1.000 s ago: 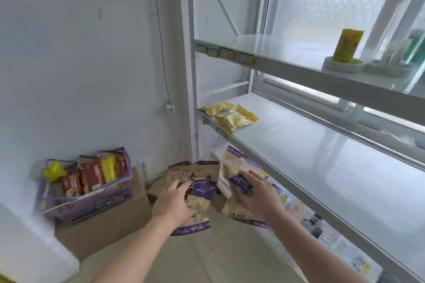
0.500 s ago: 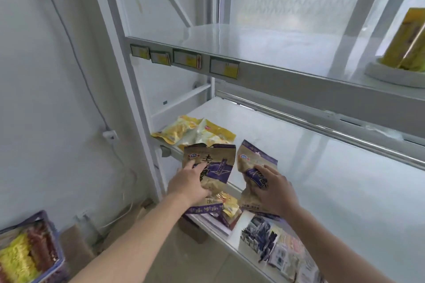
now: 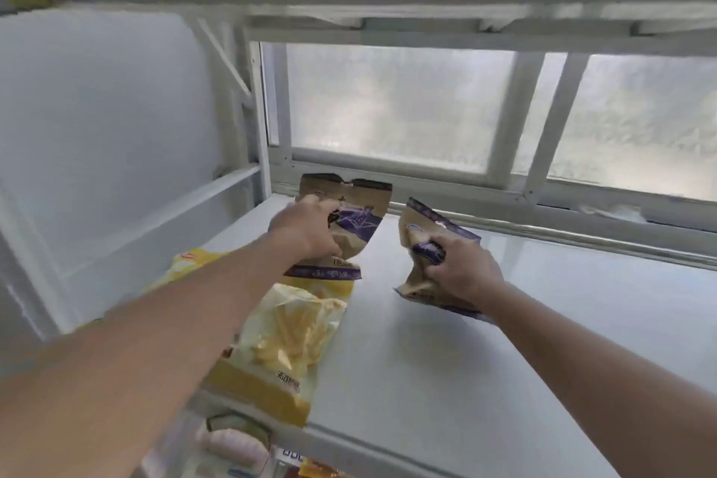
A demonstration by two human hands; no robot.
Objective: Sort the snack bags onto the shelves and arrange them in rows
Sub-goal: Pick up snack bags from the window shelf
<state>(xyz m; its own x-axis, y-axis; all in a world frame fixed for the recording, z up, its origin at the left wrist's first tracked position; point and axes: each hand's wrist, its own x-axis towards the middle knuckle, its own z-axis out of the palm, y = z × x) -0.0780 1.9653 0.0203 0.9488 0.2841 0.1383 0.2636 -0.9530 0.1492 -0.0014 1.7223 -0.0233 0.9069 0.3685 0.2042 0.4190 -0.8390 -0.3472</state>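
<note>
One white shelf (image 3: 485,341) fills my view, with a frosted window (image 3: 388,109) behind it. Yellow snack bag (image 3: 295,330) lies flat at the shelf's left front, partly under my left forearm. Past its far end: left brown-and-purple bag (image 3: 361,221), standing near upright. Right brown-and-purple bag (image 3: 423,237) is tilted and apart from the first; I cannot tell whether its lower edge touches the shelf. Left hand (image 3: 306,225) grips its bag, fingers curled over the front. Right hand (image 3: 461,272) clutches the other at mid-body.
</note>
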